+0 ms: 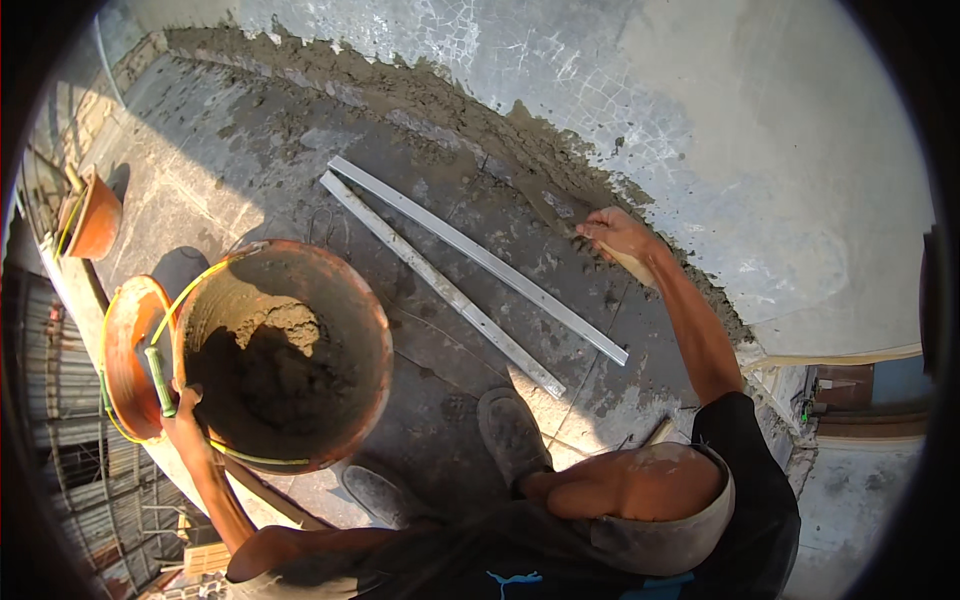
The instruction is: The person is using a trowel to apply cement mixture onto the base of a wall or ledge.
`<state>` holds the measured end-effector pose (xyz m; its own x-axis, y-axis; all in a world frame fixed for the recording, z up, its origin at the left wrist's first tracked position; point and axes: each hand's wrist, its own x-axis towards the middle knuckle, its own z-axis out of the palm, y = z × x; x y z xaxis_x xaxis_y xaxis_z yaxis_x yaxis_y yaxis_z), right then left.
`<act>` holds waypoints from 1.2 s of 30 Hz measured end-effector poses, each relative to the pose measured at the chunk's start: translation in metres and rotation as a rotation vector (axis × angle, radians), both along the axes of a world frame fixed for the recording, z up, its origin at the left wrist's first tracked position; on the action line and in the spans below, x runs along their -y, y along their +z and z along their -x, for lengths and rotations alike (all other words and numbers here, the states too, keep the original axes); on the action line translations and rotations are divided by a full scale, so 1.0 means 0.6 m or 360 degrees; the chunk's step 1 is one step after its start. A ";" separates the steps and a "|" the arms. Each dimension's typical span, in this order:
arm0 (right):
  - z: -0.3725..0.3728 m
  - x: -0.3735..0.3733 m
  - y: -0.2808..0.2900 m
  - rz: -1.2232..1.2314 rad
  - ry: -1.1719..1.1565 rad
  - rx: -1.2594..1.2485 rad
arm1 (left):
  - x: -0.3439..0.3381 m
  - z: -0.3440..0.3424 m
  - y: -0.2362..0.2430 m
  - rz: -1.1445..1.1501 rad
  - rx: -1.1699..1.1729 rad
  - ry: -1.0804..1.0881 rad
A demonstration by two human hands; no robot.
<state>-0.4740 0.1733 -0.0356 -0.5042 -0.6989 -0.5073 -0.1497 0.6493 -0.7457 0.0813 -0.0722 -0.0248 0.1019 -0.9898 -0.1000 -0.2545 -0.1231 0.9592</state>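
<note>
Near the foot of a grey plastered wall [720, 170], a pale-handled tool [632, 264] slanted alongside the rough grey mortar band [440, 98], the grip of the right hand [614, 236] closed round it. Well to the left, the left hand [184, 412] clasped the rim of a round orange bucket [385, 345]. Two straight silvery bars [478, 260] lay between, on dark floor [425, 365]; the wall bounded the far side.

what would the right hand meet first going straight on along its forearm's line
The right hand would probably meet the mortar strip along the wall; depth is unclear.
</note>
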 end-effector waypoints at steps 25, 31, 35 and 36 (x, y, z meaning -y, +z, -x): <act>0.029 0.004 -0.181 0.0075 0.0023 -0.1104 | -0.028 0.003 0.026 0.0045 0.0144 -0.0009; 0.049 -0.070 -0.163 0.0056 -0.0106 -0.0960 | -0.003 -0.021 -0.005 -0.0002 -0.0040 -0.0002; 0.044 -0.118 -0.139 0.0178 -0.0075 -0.1127 | -0.011 -0.019 -0.009 0.0085 -0.0204 0.0104; 0.050 -0.135 -0.135 0.0096 -0.0129 -0.1124 | -0.009 -0.018 -0.009 0.0078 -0.0206 0.0099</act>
<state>-0.5040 0.2541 -0.1164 -0.7495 -0.6620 -0.0018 -0.5634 0.6392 -0.5234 0.0922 -0.0668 -0.0301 0.1529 -0.9859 -0.0680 -0.1214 -0.0870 0.9888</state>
